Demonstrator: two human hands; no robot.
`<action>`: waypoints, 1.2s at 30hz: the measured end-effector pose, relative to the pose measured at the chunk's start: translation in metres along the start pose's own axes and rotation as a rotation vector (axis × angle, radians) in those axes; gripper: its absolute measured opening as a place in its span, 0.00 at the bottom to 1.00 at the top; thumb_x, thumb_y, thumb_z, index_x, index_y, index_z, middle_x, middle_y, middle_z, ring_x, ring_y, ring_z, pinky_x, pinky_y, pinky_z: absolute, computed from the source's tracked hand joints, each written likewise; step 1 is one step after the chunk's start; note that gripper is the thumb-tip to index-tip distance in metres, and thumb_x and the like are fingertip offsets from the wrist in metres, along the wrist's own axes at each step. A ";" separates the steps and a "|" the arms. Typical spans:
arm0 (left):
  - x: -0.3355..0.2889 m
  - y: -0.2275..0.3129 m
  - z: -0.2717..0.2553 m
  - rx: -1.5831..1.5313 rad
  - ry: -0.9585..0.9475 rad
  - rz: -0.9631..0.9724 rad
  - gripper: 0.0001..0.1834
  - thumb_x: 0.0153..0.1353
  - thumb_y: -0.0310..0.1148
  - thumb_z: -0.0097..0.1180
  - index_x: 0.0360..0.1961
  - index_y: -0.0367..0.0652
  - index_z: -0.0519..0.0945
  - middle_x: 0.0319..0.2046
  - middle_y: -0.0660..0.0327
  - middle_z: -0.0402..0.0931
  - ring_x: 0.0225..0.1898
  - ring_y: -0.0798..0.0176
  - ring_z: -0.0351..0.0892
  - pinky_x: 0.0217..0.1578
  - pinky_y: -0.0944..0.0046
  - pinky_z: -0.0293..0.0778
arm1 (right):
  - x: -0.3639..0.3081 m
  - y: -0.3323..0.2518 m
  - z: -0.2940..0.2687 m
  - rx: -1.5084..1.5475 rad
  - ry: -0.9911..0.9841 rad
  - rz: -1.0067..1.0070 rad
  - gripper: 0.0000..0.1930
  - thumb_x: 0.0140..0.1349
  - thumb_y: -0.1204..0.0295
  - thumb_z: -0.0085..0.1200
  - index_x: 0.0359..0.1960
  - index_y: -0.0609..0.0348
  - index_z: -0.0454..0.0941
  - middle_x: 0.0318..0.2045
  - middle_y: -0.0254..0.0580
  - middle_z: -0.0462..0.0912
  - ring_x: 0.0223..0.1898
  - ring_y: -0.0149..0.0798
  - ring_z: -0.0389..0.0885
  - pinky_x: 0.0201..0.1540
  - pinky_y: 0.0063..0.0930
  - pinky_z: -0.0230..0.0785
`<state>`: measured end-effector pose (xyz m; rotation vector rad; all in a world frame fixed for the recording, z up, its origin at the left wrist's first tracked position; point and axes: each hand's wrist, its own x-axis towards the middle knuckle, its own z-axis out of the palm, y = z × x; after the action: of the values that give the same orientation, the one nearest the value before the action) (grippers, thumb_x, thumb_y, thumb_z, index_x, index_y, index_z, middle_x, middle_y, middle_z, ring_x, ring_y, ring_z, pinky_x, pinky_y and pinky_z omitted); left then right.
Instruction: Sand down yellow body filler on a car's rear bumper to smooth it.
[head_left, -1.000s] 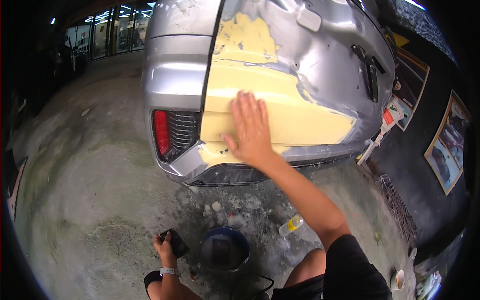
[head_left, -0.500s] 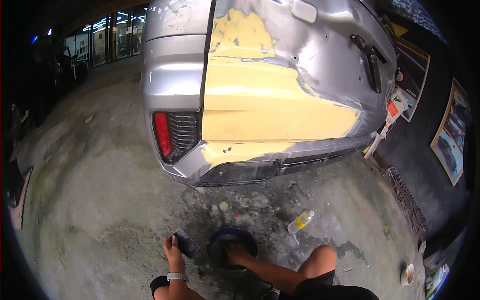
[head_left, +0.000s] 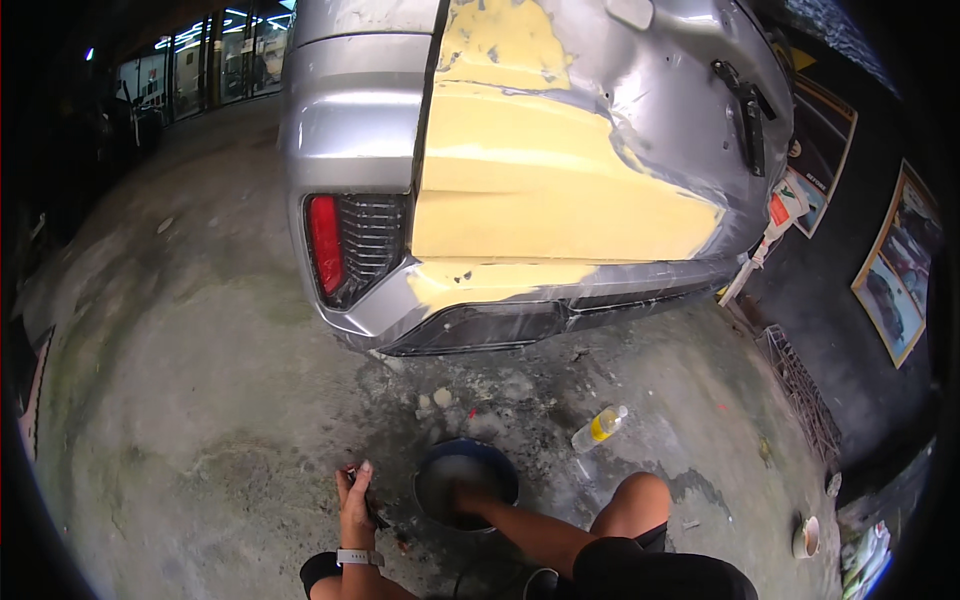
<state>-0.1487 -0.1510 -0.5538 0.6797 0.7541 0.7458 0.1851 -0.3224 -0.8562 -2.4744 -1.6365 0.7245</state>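
Concrete floor runs wide to the L, approx. from the L hand out to the dark rim of view; a strip of it also lies betw. the bumper and the tub. Silver car, rear end facing the person, fills the upper middle; bumper's lower edge curves roughly L–R. Yellow patch on its rear panel, long axis approx. L–R, R end tapering to a blunt pt. R knee bounds room on the R. Round tub, blue rim, open side up, dark & cloudy inside, well below the bumper. Bottle w/ yellow label lies on the floor R of tub, cap end to upper R. R hand is down in the tub, forearm over its lower R edge; fingers blurred, can't tell grip. L hand, L of tub, thumb up, pinches a thin dark item betw. thumb & fingers; mostly hidden, seen approx. edge-on, long axis seemingly upper L to lower R. Narrow gap betw. it & tub rim.
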 end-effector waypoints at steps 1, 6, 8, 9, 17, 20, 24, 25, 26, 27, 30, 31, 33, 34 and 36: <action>-0.011 0.003 -0.041 0.067 0.094 0.036 0.26 0.61 0.48 0.73 0.53 0.57 0.71 0.31 0.70 0.65 0.24 0.73 0.62 0.22 0.64 0.60 | 0.009 -0.074 0.023 0.075 -0.063 -0.006 0.39 0.67 0.62 0.53 0.78 0.65 0.59 0.74 0.69 0.66 0.72 0.64 0.70 0.76 0.53 0.61; -0.027 0.001 -0.157 0.047 0.284 -0.008 0.26 0.65 0.50 0.65 0.60 0.56 0.74 0.36 0.66 0.73 0.26 0.68 0.70 0.24 0.63 0.67 | -0.010 -0.242 0.005 0.496 -0.250 -0.017 0.44 0.63 0.65 0.62 0.79 0.63 0.58 0.74 0.64 0.67 0.74 0.57 0.70 0.77 0.48 0.61; -0.007 -0.005 -0.132 -0.035 0.205 -0.082 0.28 0.67 0.51 0.62 0.65 0.56 0.75 0.38 0.64 0.76 0.27 0.66 0.73 0.26 0.62 0.70 | -0.007 -0.199 0.000 0.666 -0.229 0.011 0.46 0.61 0.64 0.65 0.79 0.63 0.58 0.75 0.63 0.66 0.75 0.56 0.67 0.78 0.47 0.59; -0.005 -0.007 -0.125 -0.046 0.148 -0.088 0.32 0.70 0.53 0.59 0.70 0.56 0.71 0.42 0.62 0.79 0.29 0.64 0.76 0.28 0.62 0.72 | -0.008 -0.191 -0.001 0.850 -0.257 0.007 0.48 0.60 0.63 0.68 0.80 0.63 0.57 0.75 0.62 0.66 0.77 0.54 0.64 0.79 0.46 0.57; -0.029 0.006 -0.088 -0.077 0.022 0.028 0.35 0.77 0.54 0.53 0.78 0.51 0.64 0.55 0.51 0.81 0.44 0.51 0.88 0.42 0.54 0.84 | -0.018 -0.203 -0.001 -0.040 -0.194 -0.141 0.45 0.65 0.53 0.60 0.80 0.62 0.57 0.77 0.67 0.61 0.79 0.70 0.54 0.81 0.61 0.44; -0.036 0.009 -0.103 -0.103 0.047 0.112 0.34 0.75 0.52 0.57 0.76 0.50 0.68 0.55 0.47 0.81 0.46 0.50 0.89 0.45 0.51 0.87 | -0.025 -0.227 -0.012 -0.130 -0.247 -0.192 0.49 0.62 0.49 0.61 0.81 0.57 0.56 0.79 0.66 0.56 0.80 0.71 0.53 0.80 0.68 0.44; -0.032 0.008 -0.102 -0.045 0.052 0.181 0.33 0.73 0.50 0.61 0.74 0.48 0.71 0.58 0.47 0.82 0.43 0.52 0.90 0.40 0.55 0.87 | -0.024 -0.225 -0.011 -0.245 -0.276 -0.132 0.54 0.57 0.45 0.65 0.82 0.51 0.54 0.81 0.63 0.54 0.81 0.66 0.52 0.77 0.76 0.45; -0.029 0.008 -0.092 -0.017 0.044 0.190 0.33 0.73 0.50 0.61 0.74 0.48 0.72 0.56 0.48 0.82 0.42 0.53 0.90 0.40 0.55 0.86 | -0.021 -0.210 -0.005 -0.248 -0.269 -0.123 0.54 0.57 0.45 0.65 0.82 0.51 0.54 0.81 0.63 0.54 0.81 0.66 0.52 0.77 0.76 0.45; -0.025 0.007 -0.085 -0.020 0.034 0.191 0.33 0.73 0.50 0.61 0.74 0.48 0.72 0.56 0.48 0.82 0.42 0.53 0.90 0.40 0.55 0.86 | -0.019 -0.196 0.000 -0.236 -0.166 -0.147 0.51 0.57 0.48 0.65 0.80 0.51 0.57 0.78 0.65 0.58 0.79 0.67 0.56 0.76 0.77 0.48; -0.025 0.007 -0.088 0.000 0.053 0.197 0.32 0.73 0.50 0.62 0.73 0.48 0.73 0.55 0.49 0.83 0.41 0.54 0.90 0.38 0.56 0.86 | -0.019 -0.201 0.004 -0.217 -0.077 -0.193 0.47 0.58 0.50 0.64 0.78 0.51 0.61 0.76 0.67 0.62 0.77 0.68 0.60 0.75 0.77 0.50; -0.026 0.010 -0.094 0.043 0.091 0.174 0.33 0.73 0.51 0.62 0.72 0.48 0.72 0.53 0.51 0.84 0.39 0.56 0.89 0.37 0.59 0.84 | -0.014 -0.209 0.010 -0.193 -0.150 -0.183 0.51 0.53 0.50 0.67 0.79 0.49 0.60 0.76 0.65 0.62 0.76 0.68 0.61 0.74 0.74 0.55; -0.026 0.013 -0.091 0.063 0.095 0.139 0.33 0.73 0.52 0.62 0.72 0.47 0.71 0.51 0.53 0.85 0.38 0.57 0.88 0.37 0.61 0.83 | -0.012 -0.207 0.011 -0.194 -0.152 -0.187 0.51 0.53 0.50 0.67 0.79 0.49 0.60 0.76 0.65 0.62 0.76 0.68 0.61 0.74 0.74 0.55; -0.026 0.014 -0.080 0.072 0.102 0.134 0.32 0.73 0.53 0.62 0.70 0.47 0.72 0.49 0.54 0.86 0.36 0.60 0.87 0.37 0.62 0.82 | -0.008 -0.202 0.013 -0.113 -0.147 -0.178 0.53 0.51 0.52 0.69 0.79 0.51 0.59 0.76 0.66 0.62 0.76 0.69 0.62 0.74 0.68 0.59; -0.026 0.015 -0.073 0.082 0.103 0.128 0.32 0.73 0.54 0.62 0.68 0.46 0.72 0.48 0.55 0.86 0.35 0.62 0.86 0.36 0.63 0.81 | -0.008 -0.198 0.016 -0.115 -0.147 -0.178 0.53 0.51 0.52 0.69 0.79 0.51 0.59 0.76 0.66 0.62 0.76 0.69 0.62 0.74 0.68 0.59; -0.027 0.016 -0.062 0.086 0.103 0.121 0.31 0.73 0.54 0.61 0.67 0.45 0.72 0.47 0.55 0.86 0.34 0.63 0.85 0.36 0.64 0.80 | -0.009 -0.193 0.020 -0.155 0.008 -0.138 0.50 0.50 0.53 0.70 0.76 0.54 0.65 0.72 0.64 0.70 0.74 0.63 0.67 0.72 0.61 0.65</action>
<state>-0.2171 -0.1473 -0.5665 0.7739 0.8483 0.8678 0.0107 -0.2527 -0.8080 -2.4285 -1.9060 0.5913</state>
